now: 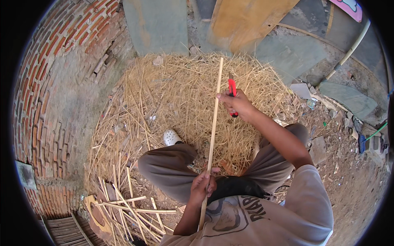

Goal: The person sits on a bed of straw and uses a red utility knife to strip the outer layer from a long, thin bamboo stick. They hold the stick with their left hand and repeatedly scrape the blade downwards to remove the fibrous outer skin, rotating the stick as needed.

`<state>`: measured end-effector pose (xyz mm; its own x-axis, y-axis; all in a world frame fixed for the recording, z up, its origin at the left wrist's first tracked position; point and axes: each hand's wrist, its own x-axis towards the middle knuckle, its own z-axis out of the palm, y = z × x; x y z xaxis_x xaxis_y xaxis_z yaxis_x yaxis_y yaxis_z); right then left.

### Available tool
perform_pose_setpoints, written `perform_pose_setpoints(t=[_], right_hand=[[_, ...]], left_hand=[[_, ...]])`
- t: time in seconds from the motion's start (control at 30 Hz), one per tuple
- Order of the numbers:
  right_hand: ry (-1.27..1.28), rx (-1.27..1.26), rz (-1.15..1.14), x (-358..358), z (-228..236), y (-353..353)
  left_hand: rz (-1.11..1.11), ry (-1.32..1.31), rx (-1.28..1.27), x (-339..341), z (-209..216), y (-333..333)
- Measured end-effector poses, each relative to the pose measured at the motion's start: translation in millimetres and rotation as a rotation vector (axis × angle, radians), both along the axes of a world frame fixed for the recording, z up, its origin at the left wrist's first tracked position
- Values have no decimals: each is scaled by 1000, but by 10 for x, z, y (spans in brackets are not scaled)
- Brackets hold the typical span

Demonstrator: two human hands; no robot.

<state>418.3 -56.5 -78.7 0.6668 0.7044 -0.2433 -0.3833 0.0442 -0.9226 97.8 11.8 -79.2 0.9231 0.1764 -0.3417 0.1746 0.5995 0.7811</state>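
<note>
A long, pale strip of split bamboo or wood [213,131] runs from beside my body up over the straw, leaning slightly right at its far end. My left hand [200,187] is closed around its lower part, close to my lap. Farther up, my right hand [239,103] holds a red and black utility knife [232,88], its blade end pointing away from me. The thumb and fingertips of that hand touch the strip's right side, apparently pinching it. The knife stands beside the strip, apart from it.
Thin shavings [176,94] cover the ground before me, around my crossed legs and a white clog [170,137]. Loose strips [135,210] lie in a pile at lower left. A brick wall [53,123] rises on the left. Boards [158,28] stand at the far side.
</note>
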Motion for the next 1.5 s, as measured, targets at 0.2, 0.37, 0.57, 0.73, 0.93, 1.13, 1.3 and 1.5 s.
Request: perform_pose_setpoints(t=[0.2, 0.37, 0.57, 0.73, 0.93, 1.13, 1.3, 1.5], right_hand=[[-1017, -416, 99, -220, 69, -20], [-1453, -532, 142, -583, 77, -35], [-1617, -468, 17, -349, 66, -43], [-1675, -454, -81, -156, 45, -39], [-1443, -781, -85, 279, 84, -61], [-1394, -879, -231, 838, 71, -283], [-985, -994, -368, 1319, 45, -556], [-750, -791, -392, 1175, 210, -498]], left_hand=[[71, 77, 146, 35, 53, 73], [102, 74, 219, 146, 259, 106], [63, 88, 516, 90, 344, -14], [34, 73, 576, 69, 376, -45], [-31, 119, 541, 7, 446, -151], [-119, 118, 591, -193, 413, -267], [-327, 133, 481, -505, 531, -325], [5, 227, 301, -587, 246, -120]])
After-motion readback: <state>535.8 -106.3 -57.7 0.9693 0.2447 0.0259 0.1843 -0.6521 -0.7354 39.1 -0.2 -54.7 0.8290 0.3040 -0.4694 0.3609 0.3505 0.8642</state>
